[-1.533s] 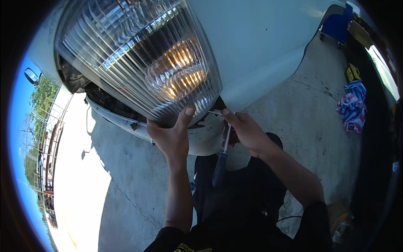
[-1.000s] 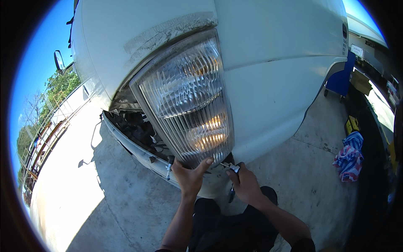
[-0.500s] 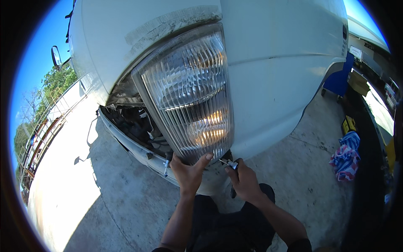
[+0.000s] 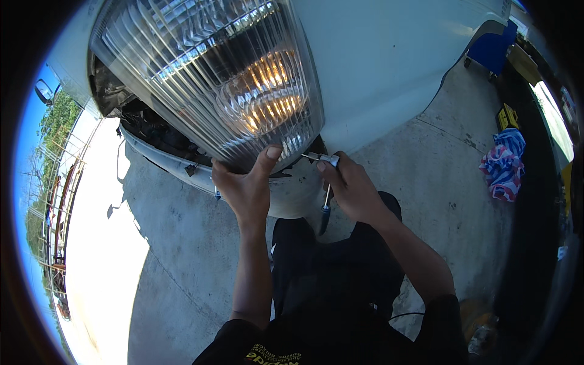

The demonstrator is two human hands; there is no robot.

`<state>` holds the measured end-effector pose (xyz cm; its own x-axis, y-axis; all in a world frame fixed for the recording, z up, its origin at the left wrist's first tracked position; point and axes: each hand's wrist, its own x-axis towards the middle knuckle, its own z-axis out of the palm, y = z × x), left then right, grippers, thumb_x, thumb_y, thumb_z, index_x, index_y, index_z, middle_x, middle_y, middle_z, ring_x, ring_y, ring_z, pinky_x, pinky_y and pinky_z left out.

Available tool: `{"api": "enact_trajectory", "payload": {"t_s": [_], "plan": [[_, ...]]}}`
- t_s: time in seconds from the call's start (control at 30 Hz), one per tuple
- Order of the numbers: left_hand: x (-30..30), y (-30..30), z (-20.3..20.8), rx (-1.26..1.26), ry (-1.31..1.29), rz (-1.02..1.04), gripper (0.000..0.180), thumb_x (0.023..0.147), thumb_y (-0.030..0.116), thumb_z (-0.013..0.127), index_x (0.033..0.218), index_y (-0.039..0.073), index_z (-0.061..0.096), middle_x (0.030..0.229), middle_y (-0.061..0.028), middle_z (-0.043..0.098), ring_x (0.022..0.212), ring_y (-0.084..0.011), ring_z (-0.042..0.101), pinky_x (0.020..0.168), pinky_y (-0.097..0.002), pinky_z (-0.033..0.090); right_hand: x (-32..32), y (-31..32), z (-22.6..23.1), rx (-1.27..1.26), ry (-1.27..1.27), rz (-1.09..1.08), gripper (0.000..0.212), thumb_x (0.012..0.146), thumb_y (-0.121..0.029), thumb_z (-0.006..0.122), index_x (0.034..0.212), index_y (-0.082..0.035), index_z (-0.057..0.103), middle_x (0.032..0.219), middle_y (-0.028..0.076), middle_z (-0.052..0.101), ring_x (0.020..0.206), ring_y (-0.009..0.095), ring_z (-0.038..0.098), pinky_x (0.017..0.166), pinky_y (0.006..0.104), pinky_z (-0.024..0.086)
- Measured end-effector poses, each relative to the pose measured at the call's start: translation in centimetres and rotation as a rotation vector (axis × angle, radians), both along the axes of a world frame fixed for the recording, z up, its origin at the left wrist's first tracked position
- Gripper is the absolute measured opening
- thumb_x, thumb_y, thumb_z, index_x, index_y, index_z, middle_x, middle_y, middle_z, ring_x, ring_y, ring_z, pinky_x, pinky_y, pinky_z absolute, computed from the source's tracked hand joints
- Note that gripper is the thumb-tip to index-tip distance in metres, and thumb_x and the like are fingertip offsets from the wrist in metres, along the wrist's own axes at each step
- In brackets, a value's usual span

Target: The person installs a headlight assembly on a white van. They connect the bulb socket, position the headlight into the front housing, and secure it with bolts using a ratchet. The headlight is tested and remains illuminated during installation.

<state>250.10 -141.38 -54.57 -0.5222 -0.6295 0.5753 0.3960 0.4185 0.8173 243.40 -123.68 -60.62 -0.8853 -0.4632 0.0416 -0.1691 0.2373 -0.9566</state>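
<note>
A large ribbed clear headlight (image 4: 201, 85) with an amber-lit lower section sits at the front corner of a white vehicle (image 4: 377, 73). My left hand (image 4: 246, 191) grips its lower edge, the thumb on the lens and the fingers curled underneath, mostly hidden. Just right of it, my right hand (image 4: 353, 188) holds a socket ratchet (image 4: 329, 160) by its head. The ratchet's handle hangs down, and its thin tip points left at the headlight's bottom corner. Whether the tip meets a fastener is too small to tell.
Left of the headlight, a dark opening (image 4: 155, 131) shows above the bumper (image 4: 167, 161). On the concrete floor at right lie a striped cloth bundle (image 4: 504, 164) and a yellow case (image 4: 506, 117). A blue wheeled cart (image 4: 491, 48) stands farther back.
The view has come closer, so the headlight looks larger and sits farther up and left. Both hands stay at its lower edge. More of the ratchet's handle now shows, pointing down.
</note>
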Motion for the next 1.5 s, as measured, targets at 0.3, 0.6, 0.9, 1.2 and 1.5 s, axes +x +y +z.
{"api": "enact_trajectory", "payload": {"t_s": [0.3,0.6,0.9,1.2,1.5], "plan": [[0.2,-0.2,0.0,0.003,-0.090,0.001,0.084,0.082,0.049,0.093,0.126,-0.014,0.060,0.117,-0.0175,0.069,0.110,-0.0259,0.067,0.103,-0.0381,0.052,0.6,-0.5,-1.4,0.150,0.601,-0.057,0.049,0.115,-0.046,0.048,0.097,-0.001,0.055,0.067,0.006,0.061,0.054,0.017,0.063,0.051,0.0326,0.047],[0.2,-0.3,0.3,0.004,-0.096,-0.027,0.081,0.082,0.047,0.093,0.126,-0.014,0.061,0.118,-0.0182,0.070,0.112,-0.0264,0.067,0.104,-0.0386,0.051,-0.8,-0.4,-0.2,-0.205,-0.316,0.015,0.056,0.114,-0.052,0.048,0.090,-0.001,0.054,0.066,0.008,0.057,0.053,0.018,0.061,0.053,0.0363,0.048],[0.3,-0.1,0.5,0.022,-0.109,-0.033,0.078,0.082,0.043,0.094,0.126,-0.013,0.062,0.117,-0.0178,0.071,0.111,-0.0263,0.068,0.105,-0.0379,0.051,-0.6,-0.4,-0.7,-0.109,0.018,0.012,0.057,0.113,-0.054,0.047,0.092,-0.002,0.056,0.068,0.007,0.062,0.052,0.019,0.063,0.050,0.0338,0.048],[0.0,0.2,0.6,0.039,0.041,-0.038,0.051,0.081,0.024,0.096,0.110,-0.010,0.071,0.098,-0.0142,0.077,0.089,-0.0209,0.076,0.085,-0.0339,0.060,0.1,-0.9,-1.6,0.191,0.485,-0.137,0.053,0.113,-0.052,0.049,0.094,-0.003,0.056,0.070,0.008,0.064,0.053,0.021,0.065,0.050,0.0334,0.049],[0.0,-0.1,0.5,0.034,0.026,-0.063,0.051,0.081,0.023,0.097,0.110,-0.010,0.072,0.099,-0.0137,0.078,0.088,-0.0191,0.075,0.084,-0.0330,0.060,-1.1,-0.5,0.0,-0.072,-0.140,-0.026,0.041,0.115,-0.036,0.049,0.101,0.002,0.054,0.063,0.015,0.059,0.063,0.024,0.069,0.059,0.0401,0.051]]}}
